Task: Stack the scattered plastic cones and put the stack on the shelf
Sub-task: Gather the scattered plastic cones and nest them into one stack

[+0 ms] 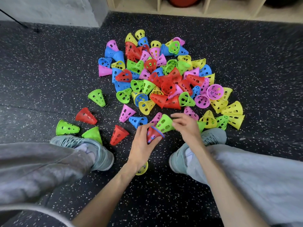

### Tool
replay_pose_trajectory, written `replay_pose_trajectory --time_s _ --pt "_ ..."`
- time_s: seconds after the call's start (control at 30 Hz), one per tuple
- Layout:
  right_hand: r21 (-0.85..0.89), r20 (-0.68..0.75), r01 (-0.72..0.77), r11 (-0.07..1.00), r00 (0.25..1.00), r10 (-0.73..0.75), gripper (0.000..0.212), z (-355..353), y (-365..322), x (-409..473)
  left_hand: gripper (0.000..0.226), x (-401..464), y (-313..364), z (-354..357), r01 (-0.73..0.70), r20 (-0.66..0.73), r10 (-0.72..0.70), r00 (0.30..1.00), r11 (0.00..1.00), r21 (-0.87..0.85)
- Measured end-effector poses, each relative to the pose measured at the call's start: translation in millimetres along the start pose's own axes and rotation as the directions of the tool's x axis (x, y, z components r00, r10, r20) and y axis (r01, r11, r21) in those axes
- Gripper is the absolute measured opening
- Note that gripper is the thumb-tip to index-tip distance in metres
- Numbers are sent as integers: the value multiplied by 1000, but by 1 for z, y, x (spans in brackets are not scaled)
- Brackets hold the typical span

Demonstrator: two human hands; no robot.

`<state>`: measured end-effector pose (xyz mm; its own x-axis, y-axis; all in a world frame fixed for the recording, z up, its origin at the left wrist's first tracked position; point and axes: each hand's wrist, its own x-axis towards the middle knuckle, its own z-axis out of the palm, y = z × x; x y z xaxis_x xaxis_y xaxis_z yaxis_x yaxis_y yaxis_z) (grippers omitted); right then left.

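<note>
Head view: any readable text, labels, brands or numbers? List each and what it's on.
None readable.
Perforated plastic cones in red, green, yellow, pink and blue: only holes in the walls, no print visible.
Grey-green sneakers: no legible logo or lettering.
Small stack of cones gripped in the left hand: rims show plain colour only.
Pale wooden shelf: no labels or signs visible.

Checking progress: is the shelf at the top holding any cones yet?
None that show. The shelf compartments in view hold only dark and red round shapes, cut off by the frame; the cones all lie on the floor.
</note>
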<state>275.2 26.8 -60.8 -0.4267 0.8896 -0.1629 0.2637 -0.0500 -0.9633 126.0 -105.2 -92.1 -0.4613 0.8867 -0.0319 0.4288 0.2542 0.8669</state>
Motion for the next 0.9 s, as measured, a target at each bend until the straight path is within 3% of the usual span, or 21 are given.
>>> replay_pose_trajectory --time_s 0.1,0.27,0.57,0.7,0.9 --pt "-38 147 -14 999 989 19 30 7 -4 -3 54 -2 1 1 8 -5 -9 1000 1000 -22" --pt "-56 257 -39 998 965 53 29 9 -5 -9 61 -3 3 1 -27 27 28 999 1000 -13" --pt "-83 280 -61 995 957 82 31 7 -3 -13 52 -3 2 1 -85 72 81 994 995 57" --pt "-133 204 -94 987 972 120 29 -7 -5 -5 51 -4 2 0 -74 70 70 995 996 58" --pt "-399 -140 -130 908 987 80 33 -62 -10 25 50 -3 0 1 -79 100 72 992 995 68"
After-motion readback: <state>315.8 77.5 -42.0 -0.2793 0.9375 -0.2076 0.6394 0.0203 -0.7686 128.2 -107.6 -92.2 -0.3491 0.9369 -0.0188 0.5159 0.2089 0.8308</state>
